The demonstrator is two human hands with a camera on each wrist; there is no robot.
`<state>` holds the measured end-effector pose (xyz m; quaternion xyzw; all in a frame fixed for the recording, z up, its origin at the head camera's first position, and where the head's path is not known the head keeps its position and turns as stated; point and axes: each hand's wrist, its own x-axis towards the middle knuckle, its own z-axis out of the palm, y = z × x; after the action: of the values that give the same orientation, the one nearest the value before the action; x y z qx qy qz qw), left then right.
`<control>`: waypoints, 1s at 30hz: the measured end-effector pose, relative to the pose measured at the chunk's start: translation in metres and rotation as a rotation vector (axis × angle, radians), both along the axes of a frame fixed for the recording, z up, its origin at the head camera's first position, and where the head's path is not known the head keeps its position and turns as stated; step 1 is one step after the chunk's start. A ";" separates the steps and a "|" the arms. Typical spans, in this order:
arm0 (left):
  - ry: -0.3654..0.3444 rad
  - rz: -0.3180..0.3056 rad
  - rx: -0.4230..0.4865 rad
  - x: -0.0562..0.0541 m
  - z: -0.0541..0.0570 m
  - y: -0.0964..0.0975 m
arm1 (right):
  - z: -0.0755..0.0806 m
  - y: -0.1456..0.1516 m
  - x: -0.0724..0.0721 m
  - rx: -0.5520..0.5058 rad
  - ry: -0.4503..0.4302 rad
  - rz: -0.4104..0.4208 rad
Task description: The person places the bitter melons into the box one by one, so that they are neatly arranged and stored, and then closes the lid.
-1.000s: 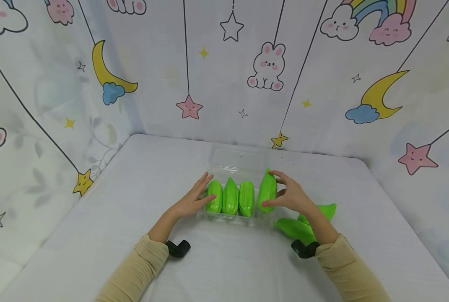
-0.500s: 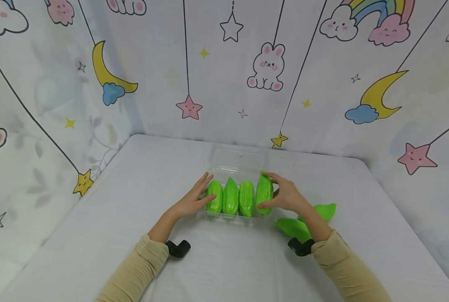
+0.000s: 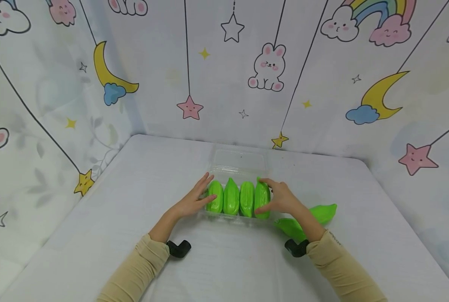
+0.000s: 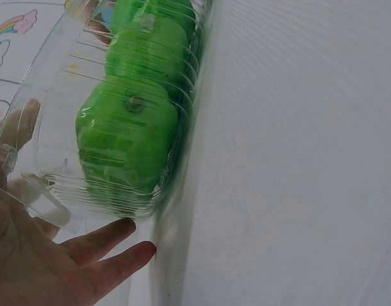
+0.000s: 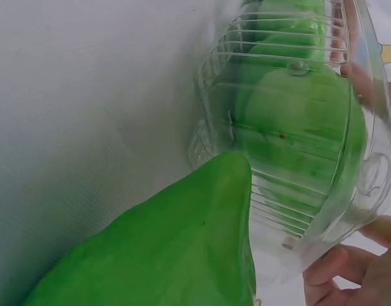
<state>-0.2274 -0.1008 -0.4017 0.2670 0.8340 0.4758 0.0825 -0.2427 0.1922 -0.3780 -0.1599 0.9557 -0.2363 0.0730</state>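
Note:
In the head view, a clear plastic clamshell box (image 3: 236,219), lid raised at the back, holds a row of bright green, ridged, elongated vegetables with tapered ends. My right hand (image 3: 281,200) grips the rightmost green vegetable (image 3: 262,199), fingers at its far end and thumb at its near end, down inside the box. My left hand (image 3: 190,203) rests at the box's left side with fingers spread and thumb over the leftmost vegetable (image 3: 215,196). Up close in the left wrist view, its fingers (image 4: 109,252) lie straight beside the ribbed wall.
Two more green vegetables (image 3: 324,213) lie on the white tabletop (image 3: 224,260) right of the box, partly behind my right forearm. One vegetable's tip (image 5: 227,185) stands close before the box wall in the right wrist view. A patterned cloth backdrop (image 3: 228,84) surrounds the table.
My right hand has moved left and slightly down, bringing its green vegetable into the right end of the row, beside the others. My left hand has stayed in place.

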 end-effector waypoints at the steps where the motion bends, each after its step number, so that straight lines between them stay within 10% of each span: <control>1: 0.002 -0.003 0.002 -0.001 -0.001 0.001 | 0.000 0.001 0.000 0.004 -0.002 0.000; 10: 0.044 0.016 -0.004 -0.022 -0.036 0.003 | -0.005 0.008 0.002 0.016 -0.001 0.039; 30: 0.025 0.019 0.036 -0.023 -0.041 -0.001 | 0.007 0.042 0.017 -0.232 0.102 -0.018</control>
<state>-0.2501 -0.1020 -0.4427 0.2663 0.8288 0.4881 0.0627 -0.2261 0.2337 -0.3706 -0.1703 0.9258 -0.3374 0.0031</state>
